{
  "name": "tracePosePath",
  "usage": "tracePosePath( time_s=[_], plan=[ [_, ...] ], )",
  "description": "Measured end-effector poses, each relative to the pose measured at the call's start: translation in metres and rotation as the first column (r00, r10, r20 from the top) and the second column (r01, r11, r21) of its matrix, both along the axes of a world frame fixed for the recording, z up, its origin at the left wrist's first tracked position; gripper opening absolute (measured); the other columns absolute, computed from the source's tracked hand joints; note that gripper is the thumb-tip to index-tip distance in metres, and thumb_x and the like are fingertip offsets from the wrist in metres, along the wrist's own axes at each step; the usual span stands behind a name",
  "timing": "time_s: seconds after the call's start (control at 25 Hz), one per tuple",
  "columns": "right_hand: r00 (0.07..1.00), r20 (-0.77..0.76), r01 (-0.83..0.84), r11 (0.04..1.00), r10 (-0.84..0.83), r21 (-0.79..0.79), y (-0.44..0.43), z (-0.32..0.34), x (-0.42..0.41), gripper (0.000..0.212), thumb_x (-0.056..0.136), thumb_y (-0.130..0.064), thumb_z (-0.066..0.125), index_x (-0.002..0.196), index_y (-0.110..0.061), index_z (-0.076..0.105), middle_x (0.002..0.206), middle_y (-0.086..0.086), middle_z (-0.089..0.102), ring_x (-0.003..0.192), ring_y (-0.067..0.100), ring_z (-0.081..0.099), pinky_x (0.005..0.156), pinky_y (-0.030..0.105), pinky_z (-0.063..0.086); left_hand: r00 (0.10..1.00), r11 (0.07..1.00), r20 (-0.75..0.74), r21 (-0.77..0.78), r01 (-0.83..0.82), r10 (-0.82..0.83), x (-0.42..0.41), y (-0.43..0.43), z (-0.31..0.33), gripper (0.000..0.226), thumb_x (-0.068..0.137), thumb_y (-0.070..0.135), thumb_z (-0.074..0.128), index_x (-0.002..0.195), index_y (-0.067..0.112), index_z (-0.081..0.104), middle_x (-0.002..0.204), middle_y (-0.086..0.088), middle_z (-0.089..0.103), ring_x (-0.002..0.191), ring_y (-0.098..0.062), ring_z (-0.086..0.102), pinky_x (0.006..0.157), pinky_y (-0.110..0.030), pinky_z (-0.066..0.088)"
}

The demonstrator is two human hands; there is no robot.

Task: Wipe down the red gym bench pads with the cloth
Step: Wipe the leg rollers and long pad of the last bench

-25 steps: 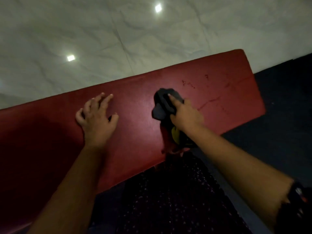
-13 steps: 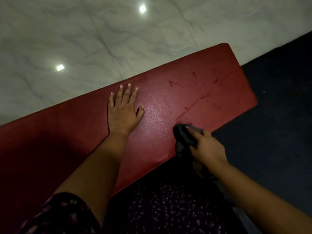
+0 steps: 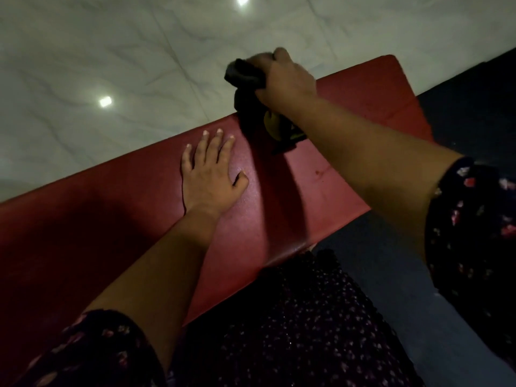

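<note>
Beyond the bench's far edge we are seeing a pale marbled floor (image 3: 111,51) carrying two bright light reflections (image 3: 105,101), and a dark floor mat (image 3: 474,88) off the right end. Our dark flowered clothing (image 3: 293,317) is overlapping part of the near edge. Our right forearm (image 3: 363,152) is crossing above the right half, throwing a shadow (image 3: 279,196) across it.

The one red bench pad (image 3: 349,180) is running its long axis from lower left to upper right. Its rounded right end is pointing to the upper right.

One dark cloth (image 3: 245,76), with a yellow patch (image 3: 272,125), is bunched at the pad's far edge. Our right hand (image 3: 284,79) is gripping it with curled fingers. Our left hand (image 3: 209,174) is lying flat on the pad, fingers straight and spread, just beside the cloth.
</note>
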State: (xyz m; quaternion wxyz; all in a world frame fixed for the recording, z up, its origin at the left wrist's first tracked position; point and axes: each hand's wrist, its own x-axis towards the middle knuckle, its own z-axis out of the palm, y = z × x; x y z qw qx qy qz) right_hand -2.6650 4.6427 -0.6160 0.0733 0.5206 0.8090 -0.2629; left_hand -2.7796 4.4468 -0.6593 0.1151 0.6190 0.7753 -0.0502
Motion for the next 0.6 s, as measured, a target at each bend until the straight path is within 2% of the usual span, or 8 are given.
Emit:
tracePosePath(
  time_s=[0.08, 0.2, 0.36, 0.48, 0.6],
  plan=[
    [1.000, 0.024, 0.009, 0.995, -0.006, -0.100, -0.009, -0.009, 0.011, 0.063, 0.090, -0.036, 0.060, 0.147, -0.039, 0.034, 0.139, 0.010, 0.037, 0.117, 0.034, 0.053, 0.092, 0.039, 0.045, 1.000, 1.000, 0.000, 0.001, -0.002, 0.002, 0.000, 0.000, 0.000, 0.074, 0.090, 0.056, 0.041, 0.155, 0.024, 0.023, 0.163, -0.001, 0.019, 0.150, -0.022, 0.012, 0.119, -0.050, 0.006],
    [0.997, 0.069, 0.050, 0.978, -0.037, -0.203, -0.055, -0.015, 0.058, 0.074, 0.090, -0.038, 0.063, 0.151, -0.042, 0.021, 0.140, 0.014, 0.033, 0.111, 0.036, 0.054, 0.087, 0.039, 0.049, 1.000, 1.000, 0.003, -0.010, -0.002, 0.002, 0.001, -0.001, 0.001, 0.075, 0.090, 0.058, 0.039, 0.155, 0.025, 0.021, 0.163, -0.001, 0.017, 0.150, -0.022, 0.010, 0.119, -0.050, 0.006],
    [0.980, 0.129, 0.178, 0.960, -0.152, -0.218, -0.150, -0.011, 0.147, 0.076, 0.090, -0.050, 0.060, 0.149, -0.051, 0.013, 0.132, 0.012, 0.037, 0.102, 0.035, 0.056, 0.075, 0.040, 0.052, 1.000, 1.000, -0.008, -0.027, -0.004, 0.004, 0.001, 0.001, 0.002, 0.075, 0.091, 0.061, 0.036, 0.155, 0.027, 0.020, 0.163, 0.000, 0.016, 0.150, -0.021, 0.007, 0.120, -0.050, 0.005],
    [0.949, 0.179, 0.297, 0.930, -0.261, -0.218, -0.223, -0.008, 0.202, 0.080, 0.087, -0.046, 0.064, 0.146, -0.055, 0.011, 0.133, 0.009, 0.039, 0.104, 0.033, 0.056, 0.071, 0.040, 0.053, 1.000, 1.000, 0.005, -0.005, -0.002, 0.002, 0.002, 0.001, 0.001, 0.075, 0.090, 0.062, 0.039, 0.155, 0.026, 0.023, 0.163, 0.000, 0.019, 0.150, -0.021, 0.009, 0.120, -0.050, 0.007],
    [0.912, 0.240, 0.381, 0.902, -0.331, -0.204, -0.257, 0.000, 0.227, 0.083, 0.087, -0.038, 0.065, 0.140, -0.058, 0.005, 0.137, 0.007, 0.040, 0.106, 0.027, 0.056, 0.064, 0.033, 0.050, 1.000, 1.000, 0.011, 0.011, 0.003, -0.003, 0.000, -0.001, 0.000, 0.076, 0.090, 0.065, 0.028, 0.154, 0.025, 0.025, 0.162, -0.002, 0.022, 0.150, -0.023, 0.012, 0.119, -0.052, 0.010]
  ],
)
